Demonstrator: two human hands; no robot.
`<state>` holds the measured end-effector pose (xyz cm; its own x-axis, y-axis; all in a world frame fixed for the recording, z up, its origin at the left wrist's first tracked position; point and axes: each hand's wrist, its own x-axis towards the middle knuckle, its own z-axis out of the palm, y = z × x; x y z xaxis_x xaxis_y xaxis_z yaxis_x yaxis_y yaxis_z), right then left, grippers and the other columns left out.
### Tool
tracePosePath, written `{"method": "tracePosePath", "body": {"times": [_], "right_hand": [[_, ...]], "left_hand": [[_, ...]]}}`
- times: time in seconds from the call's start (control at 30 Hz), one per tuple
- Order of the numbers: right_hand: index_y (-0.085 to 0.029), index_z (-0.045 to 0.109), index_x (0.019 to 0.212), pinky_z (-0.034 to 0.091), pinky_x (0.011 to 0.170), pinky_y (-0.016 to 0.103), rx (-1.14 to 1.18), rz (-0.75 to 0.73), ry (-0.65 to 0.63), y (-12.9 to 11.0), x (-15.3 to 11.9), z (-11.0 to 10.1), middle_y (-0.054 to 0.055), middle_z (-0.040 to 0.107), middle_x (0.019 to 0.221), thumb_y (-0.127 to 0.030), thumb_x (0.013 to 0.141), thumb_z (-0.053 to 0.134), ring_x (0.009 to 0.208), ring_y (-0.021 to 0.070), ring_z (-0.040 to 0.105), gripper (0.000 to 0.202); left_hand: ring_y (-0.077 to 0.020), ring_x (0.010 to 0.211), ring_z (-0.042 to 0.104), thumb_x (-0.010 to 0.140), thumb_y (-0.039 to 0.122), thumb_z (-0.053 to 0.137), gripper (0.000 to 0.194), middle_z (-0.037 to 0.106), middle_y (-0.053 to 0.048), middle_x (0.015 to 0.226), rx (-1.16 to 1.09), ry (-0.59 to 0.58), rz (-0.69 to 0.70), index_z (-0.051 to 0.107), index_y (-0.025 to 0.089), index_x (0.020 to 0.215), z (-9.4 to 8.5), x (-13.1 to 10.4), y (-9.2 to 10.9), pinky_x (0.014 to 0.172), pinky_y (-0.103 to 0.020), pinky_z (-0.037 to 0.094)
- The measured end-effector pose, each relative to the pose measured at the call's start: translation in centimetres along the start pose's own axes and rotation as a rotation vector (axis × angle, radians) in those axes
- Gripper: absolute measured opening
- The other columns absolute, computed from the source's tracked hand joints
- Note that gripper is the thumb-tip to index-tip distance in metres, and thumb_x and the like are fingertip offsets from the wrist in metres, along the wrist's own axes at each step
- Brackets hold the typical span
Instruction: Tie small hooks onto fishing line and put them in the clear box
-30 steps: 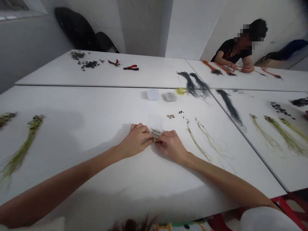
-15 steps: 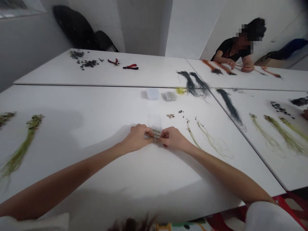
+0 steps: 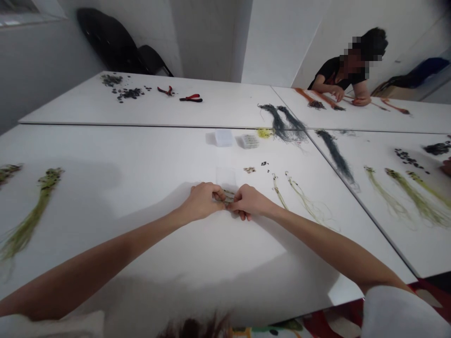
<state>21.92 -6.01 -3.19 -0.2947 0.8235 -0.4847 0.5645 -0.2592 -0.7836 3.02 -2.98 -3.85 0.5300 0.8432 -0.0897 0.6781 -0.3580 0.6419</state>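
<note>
A small clear plastic box point(image 3: 229, 193) with its see-through lid point(image 3: 226, 175) folded back lies between my hands on the white table. Pale and dark strips, too small to make out, run across its inside. My left hand point(image 3: 203, 202) is closed at the box's left side, thumb and fingers pinching there. At the front right corner my right hand point(image 3: 252, 202) has thumb and forefinger pressed together; what they pinch is hidden. Just right of the lid lie small brown pieces point(image 3: 249, 170) and tiny black pieces point(image 3: 264, 164). Beyond my right hand are hooked yellow-green strands point(image 3: 294, 188).
A white box point(image 3: 224, 138) and a filled clear box point(image 3: 250, 141) stand farther back, beside a yellow pile point(image 3: 265, 133). Dark thread bundles point(image 3: 278, 121), red-handled pliers point(image 3: 192, 98) and a green bundle point(image 3: 40, 202) lie around. Another person point(image 3: 340, 77) sits at the back right.
My right hand has turned slightly, its thumb and forefinger moving down and left along the box's front, with the other fingers lower. My left hand stays nearly where it was.
</note>
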Motion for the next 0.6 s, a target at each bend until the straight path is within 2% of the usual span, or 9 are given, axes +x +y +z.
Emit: {"method": "tracePosePath", "body": {"times": [0.13, 0.3, 0.6], "right_hand": [[-0.015, 0.06, 0.053, 0.043, 0.038, 0.02, 0.041, 0.009, -0.011, 0.5, 0.5, 0.0, 0.001, 0.06, 0.044, -0.025, 0.072, 0.069, 0.037, 0.0101, 0.053, 0.024], [-0.015, 0.06, 0.058, 0.041, 0.035, 0.018, 0.137, 0.023, -0.091, 1.2, 1.1, -0.4, 0.001, 0.063, 0.047, -0.028, 0.075, 0.069, 0.038, 0.01, 0.055, 0.023], [-0.014, 0.061, 0.059, 0.042, 0.034, 0.017, 0.159, 0.02, -0.073, 1.4, 1.0, -0.3, 0.001, 0.064, 0.047, -0.029, 0.073, 0.071, 0.038, 0.0097, 0.056, 0.023]], "left_hand": [[-0.0223, 0.084, 0.064, 0.066, 0.03, 0.07, 0.011, 0.07, -0.001, 0.082, -0.026, -0.006, -0.038, 0.068, 0.022, 0.073, 0.0, 0.2, 0.0, 0.077, -0.035, 0.047], [-0.0223, 0.087, 0.064, 0.065, 0.031, 0.071, 0.014, 0.07, -0.002, 0.084, -0.027, -0.017, -0.069, 0.069, 0.022, 0.076, -0.3, 0.1, 0.2, 0.077, -0.034, 0.048], [-0.0205, 0.082, 0.063, 0.066, 0.034, 0.071, 0.016, 0.069, -0.002, 0.082, -0.032, 0.003, -0.023, 0.07, 0.022, 0.077, -0.1, 0.2, -0.5, 0.076, -0.033, 0.049]]}}
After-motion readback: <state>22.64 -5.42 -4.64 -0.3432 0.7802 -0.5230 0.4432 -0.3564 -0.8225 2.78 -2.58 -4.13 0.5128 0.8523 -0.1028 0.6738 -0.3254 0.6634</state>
